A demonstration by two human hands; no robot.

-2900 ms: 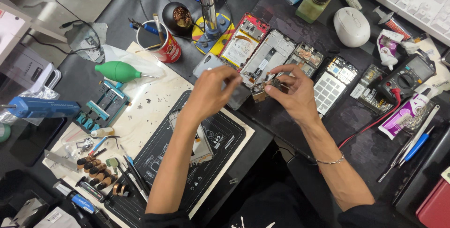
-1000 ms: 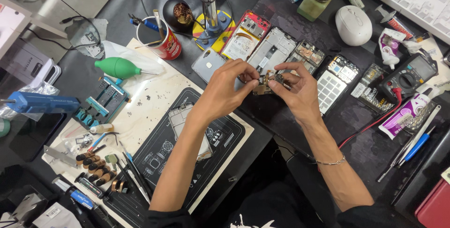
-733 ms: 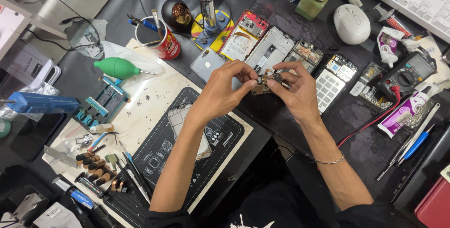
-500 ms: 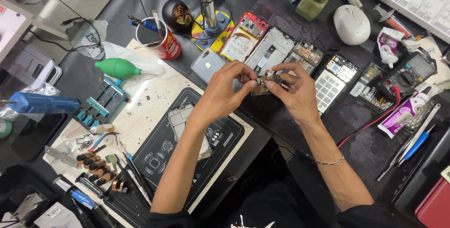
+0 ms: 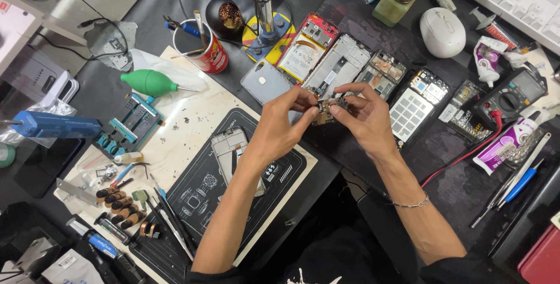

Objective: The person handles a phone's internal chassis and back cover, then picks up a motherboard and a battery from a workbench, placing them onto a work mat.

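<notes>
From the head camera, both hands meet just above the middle of the cluttered dark surface. The left hand and the right hand pinch a small brown-and-black circuit board between them, fingers closed tightly round its edges, thumbs and forefingers on opposite sides. The board hangs clear of the surface, held in the air between the two hands.

The board looks light, thin and stiff, and likely fragile: its tiny soldered parts and any ribbon tails would bend or snap under pressure. The bare edges seem the safest place to hold it, as the fingers do now, away from the component faces.

At 12 o'clock from the hands lies a row of opened phone frames, one with a red rim. At 10 o'clock stands a red cylindrical can holding tools, with a green rubber air blower beside it. At 7 o'clock, a black printed repair mat carries a silver phone chassis. At 3 o'clock lie a white-and-magenta squeeze tube with a printed label and a black multimeter; at 1 o'clock, a white oval mouse.
</notes>
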